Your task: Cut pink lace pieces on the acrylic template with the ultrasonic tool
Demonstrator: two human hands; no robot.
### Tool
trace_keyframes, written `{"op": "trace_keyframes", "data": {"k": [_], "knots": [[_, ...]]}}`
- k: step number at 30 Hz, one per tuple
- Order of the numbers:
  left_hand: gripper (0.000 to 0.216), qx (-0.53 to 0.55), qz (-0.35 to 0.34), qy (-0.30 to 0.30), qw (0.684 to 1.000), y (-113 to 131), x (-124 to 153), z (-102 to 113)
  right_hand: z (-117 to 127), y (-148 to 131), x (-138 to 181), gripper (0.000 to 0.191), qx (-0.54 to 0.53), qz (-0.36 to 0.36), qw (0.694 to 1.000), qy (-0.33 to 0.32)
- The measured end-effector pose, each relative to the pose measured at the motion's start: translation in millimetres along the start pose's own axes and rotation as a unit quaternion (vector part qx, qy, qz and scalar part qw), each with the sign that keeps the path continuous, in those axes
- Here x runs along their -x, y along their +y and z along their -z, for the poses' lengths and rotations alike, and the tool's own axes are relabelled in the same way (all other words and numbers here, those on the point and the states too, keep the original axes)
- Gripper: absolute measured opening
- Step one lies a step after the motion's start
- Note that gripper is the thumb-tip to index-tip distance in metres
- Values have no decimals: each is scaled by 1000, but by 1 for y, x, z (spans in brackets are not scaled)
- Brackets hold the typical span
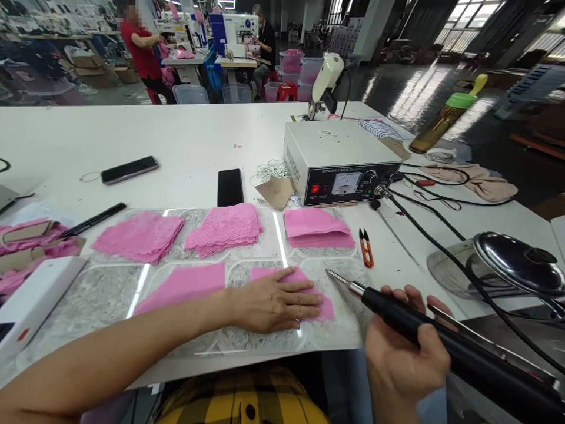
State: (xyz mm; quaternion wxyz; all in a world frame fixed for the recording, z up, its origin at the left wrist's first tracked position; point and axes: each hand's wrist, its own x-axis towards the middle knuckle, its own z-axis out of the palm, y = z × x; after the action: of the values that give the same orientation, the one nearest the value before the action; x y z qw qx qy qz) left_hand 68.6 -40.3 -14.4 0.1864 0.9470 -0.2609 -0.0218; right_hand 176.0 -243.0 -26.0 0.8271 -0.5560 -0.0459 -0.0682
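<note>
Laying the left hand [273,303] flat, with fingers slightly spread, over a pink cloth piece [325,308] at the centre of the frame. Gripping a black-handled tool [391,307] in the right hand [399,350] at lower right, along with a thin metal piece [477,337], and pointing the tool's tip toward the upper left, just beside the cloth. Facing another flat pink piece [189,284] left of centre, three pink cloth piles [225,229] above, orange snips [366,252] right of centre, and a grey box [342,144] with a dial farther up.

Win. [473,16] glare on bkgd flr [412,88]
</note>
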Motion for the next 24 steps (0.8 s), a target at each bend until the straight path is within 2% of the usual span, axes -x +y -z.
{"op": "trace_keyframes", "data": {"k": [3, 6, 10, 12, 15, 19, 24], "knots": [[44, 2, 3, -2, 1000, 0, 0, -4, -3, -14, -7, 27, 52, 68, 996, 14], [44, 8, 11, -11, 1000, 1, 0, -5, 13, -27, -14, 32, 95, 124, 988, -12], [44, 5, 5, 3, 1000, 2, -1, -6, 41, -36, -19, 19, 55, 92, 990, -92], [45, 2, -2, 18, 1000, 3, -2, -5, 45, -38, -18, 19, 64, 71, 989, -116], [46, 11, -3, 29, 1000, 3, -2, -4, 36, -42, -12, 16, 95, 68, 987, -110], [46, 35, 11, 14, 999, 4, -3, -2, 21, -44, -6, 11, 81, 57, 991, -88], [46, 32, 7, 9, 999, 4, -3, -2, 22, -38, -7, 9, 46, 45, 994, -86]]}}
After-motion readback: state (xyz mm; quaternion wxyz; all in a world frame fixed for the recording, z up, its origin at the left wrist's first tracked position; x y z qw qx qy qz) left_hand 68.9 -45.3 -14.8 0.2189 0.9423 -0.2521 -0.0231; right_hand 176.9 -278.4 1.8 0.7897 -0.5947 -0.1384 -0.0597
